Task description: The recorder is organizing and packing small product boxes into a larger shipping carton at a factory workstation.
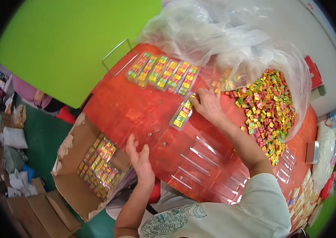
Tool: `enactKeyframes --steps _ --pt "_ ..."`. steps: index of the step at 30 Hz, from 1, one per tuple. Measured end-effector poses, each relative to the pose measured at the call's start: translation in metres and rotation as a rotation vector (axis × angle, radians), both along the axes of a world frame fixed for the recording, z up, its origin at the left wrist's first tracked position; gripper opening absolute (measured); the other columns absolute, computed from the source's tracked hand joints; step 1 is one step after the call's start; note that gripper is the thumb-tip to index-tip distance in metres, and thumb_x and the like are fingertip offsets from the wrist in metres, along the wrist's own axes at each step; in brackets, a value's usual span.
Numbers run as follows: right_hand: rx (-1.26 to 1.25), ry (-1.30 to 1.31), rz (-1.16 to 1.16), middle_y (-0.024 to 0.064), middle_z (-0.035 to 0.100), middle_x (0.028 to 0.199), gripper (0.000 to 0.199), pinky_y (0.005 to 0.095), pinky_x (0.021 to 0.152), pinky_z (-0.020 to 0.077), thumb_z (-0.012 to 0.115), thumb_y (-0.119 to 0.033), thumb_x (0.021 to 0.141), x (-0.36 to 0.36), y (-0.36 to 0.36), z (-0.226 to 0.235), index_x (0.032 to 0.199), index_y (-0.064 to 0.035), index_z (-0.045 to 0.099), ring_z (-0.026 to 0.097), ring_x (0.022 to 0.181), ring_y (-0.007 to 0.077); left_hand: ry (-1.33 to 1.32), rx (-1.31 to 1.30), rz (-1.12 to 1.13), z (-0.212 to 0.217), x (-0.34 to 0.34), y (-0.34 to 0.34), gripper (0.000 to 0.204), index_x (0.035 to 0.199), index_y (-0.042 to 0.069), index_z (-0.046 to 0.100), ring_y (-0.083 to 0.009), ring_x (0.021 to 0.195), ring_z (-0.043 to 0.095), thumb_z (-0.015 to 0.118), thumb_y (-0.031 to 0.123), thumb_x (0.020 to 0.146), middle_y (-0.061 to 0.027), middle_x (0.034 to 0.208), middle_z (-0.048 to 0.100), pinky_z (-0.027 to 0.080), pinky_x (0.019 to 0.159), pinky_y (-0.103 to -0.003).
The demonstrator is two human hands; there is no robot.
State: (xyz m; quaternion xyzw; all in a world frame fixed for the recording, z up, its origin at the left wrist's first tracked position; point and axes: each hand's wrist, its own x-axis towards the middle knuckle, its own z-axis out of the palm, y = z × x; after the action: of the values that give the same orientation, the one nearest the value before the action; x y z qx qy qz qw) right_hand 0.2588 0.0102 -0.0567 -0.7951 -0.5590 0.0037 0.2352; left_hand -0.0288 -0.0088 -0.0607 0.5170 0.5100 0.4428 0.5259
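My right hand (209, 106) reaches across the red table, fingers bent at the far end of a narrow clear plastic tray (182, 114). Small foil-wrapped cubes in yellow, red and green sit in a line in that tray. My fingertips are partly hidden, but the thumb side touches the tray. Beside the table's near left edge, my left hand (141, 159) hangs in the air, fingers apart, holding nothing. Several similar filled trays (163, 73) lie side by side farther back. To the right spreads a large heap of loose wrapped cubes (269, 109).
Unfilled clear trays (196, 160) lie on the near part of the red table (130, 107). An open cardboard box (66, 174) with filled trays stands at lower left. Crumpled clear plastic (219, 33) covers the back. A metal wire handle (114, 59) rises at the far left edge.
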Motion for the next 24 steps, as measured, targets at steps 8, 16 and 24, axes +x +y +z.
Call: enactKeyframes --steps 8,16,24 --pt "-0.21 0.094 0.212 0.0159 0.064 0.085 0.034 0.0439 0.079 0.0361 0.056 -0.037 0.084 -0.058 -0.013 0.012 0.089 -0.0033 0.057 0.059 0.089 0.0306 -0.394 -0.412 0.096 0.006 -0.034 -0.056 0.061 0.146 0.008 0.025 -0.0176 0.115 0.043 0.051 0.018 0.092 -0.0079 0.129 0.042 0.039 0.089 -0.028" --pt "-0.204 0.117 0.481 0.0155 0.063 0.082 0.028 0.0446 0.077 0.0383 0.057 -0.031 0.084 -0.138 -0.024 0.015 0.088 -0.003 0.056 0.061 0.083 0.0313 -0.401 -0.485 0.105 -0.008 -0.044 -0.061 0.072 0.149 0.012 0.013 -0.0119 0.099 0.048 0.054 0.022 0.09 -0.0055 0.127 0.045 0.038 0.072 -0.027" --pt "-0.229 0.312 0.563 0.0182 0.061 0.083 0.025 0.0469 0.077 0.0413 0.063 -0.024 0.082 -0.171 -0.023 0.024 0.088 -0.0015 0.055 0.058 0.082 0.0373 -0.606 -0.556 0.151 -0.009 -0.07 -0.078 0.035 0.124 0.002 0.047 -0.0214 0.101 0.059 0.053 0.009 0.091 -0.0104 0.117 0.057 0.049 0.085 -0.035"
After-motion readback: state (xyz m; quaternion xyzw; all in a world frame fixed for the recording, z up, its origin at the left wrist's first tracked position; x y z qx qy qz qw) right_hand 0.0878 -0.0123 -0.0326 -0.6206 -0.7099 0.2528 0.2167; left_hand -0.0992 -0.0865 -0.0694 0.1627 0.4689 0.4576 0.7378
